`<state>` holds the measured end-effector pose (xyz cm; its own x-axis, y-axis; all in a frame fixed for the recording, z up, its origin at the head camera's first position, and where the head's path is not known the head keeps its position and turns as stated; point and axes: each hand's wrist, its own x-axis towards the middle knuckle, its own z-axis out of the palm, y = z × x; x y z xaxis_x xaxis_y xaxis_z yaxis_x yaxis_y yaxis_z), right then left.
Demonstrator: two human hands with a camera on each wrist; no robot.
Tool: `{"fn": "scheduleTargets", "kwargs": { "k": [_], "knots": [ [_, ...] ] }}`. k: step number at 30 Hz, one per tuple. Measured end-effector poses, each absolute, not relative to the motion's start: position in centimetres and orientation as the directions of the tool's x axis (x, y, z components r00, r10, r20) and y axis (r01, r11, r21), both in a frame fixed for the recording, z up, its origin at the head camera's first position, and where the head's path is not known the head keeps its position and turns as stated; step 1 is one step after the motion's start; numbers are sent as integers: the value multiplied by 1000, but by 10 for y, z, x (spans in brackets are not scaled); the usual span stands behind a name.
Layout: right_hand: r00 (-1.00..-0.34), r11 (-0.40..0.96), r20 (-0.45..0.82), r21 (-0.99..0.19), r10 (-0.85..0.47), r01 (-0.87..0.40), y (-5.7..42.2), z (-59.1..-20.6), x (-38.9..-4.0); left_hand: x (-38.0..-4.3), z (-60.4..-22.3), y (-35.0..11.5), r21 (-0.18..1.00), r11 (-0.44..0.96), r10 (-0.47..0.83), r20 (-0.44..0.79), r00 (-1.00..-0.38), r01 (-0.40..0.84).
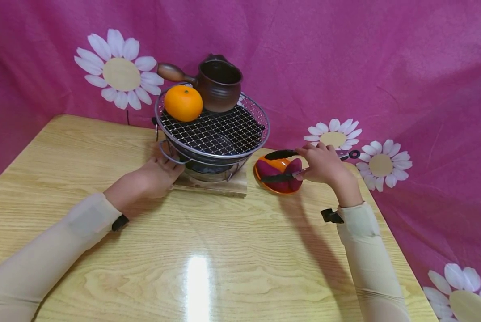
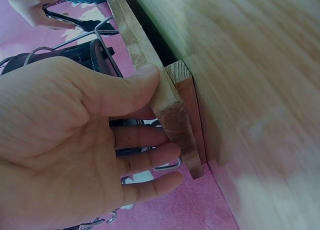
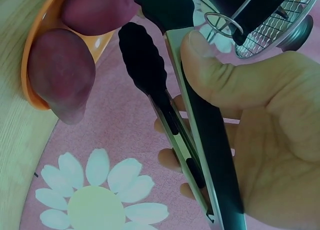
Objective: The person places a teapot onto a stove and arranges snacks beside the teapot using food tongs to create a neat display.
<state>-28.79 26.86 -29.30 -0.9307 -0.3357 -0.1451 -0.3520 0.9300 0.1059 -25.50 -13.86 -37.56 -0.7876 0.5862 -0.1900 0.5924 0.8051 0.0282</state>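
Head: tongs (image 1: 284, 154) crosswise, tips (image 1: 269, 179) leftward.

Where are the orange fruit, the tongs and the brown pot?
Orange fruit (image 1: 183, 104): head view, middle of its peel.
Tongs (image 3: 206, 121): right wrist view, nearer arm's black grip.
Brown pot (image 1: 219, 93): head view, front of its body.

The black-and-silver tongs (image 3: 210, 135) slant from the right hand (image 1: 322, 163), thumb on one arm, fingers on the other; their black scalloped tips stand apart over two purple-red sweet potatoes (image 3: 62, 72), though contact is unclear; both sweet potatoes sit in an orange dish (image 3: 50, 15) on the surface (image 1: 164, 246), one's tapered end jutting past the rim; the pale wooden board (image 1: 236, 183) lies flat under the grill (image 1: 224, 134), a wooden cleat beneath it, its near corner held by the left hand (image 1: 152, 179).
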Motion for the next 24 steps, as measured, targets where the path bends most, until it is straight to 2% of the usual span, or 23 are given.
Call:
{"fn": "scheduleTargets", "kwargs": {
  "k": [14, 24],
  "knots": [
    [-930, 925, -141, 127, -341, -358, 265, -296, -285, -255, -378, -138, 44, 814, 577, -179, -796, 580],
    [-933, 937, -140, 63, -332, -343, 265, -305, -286, -255, -378, -137, 33, 810, 582, -163, -797, 585]
  ]
}}
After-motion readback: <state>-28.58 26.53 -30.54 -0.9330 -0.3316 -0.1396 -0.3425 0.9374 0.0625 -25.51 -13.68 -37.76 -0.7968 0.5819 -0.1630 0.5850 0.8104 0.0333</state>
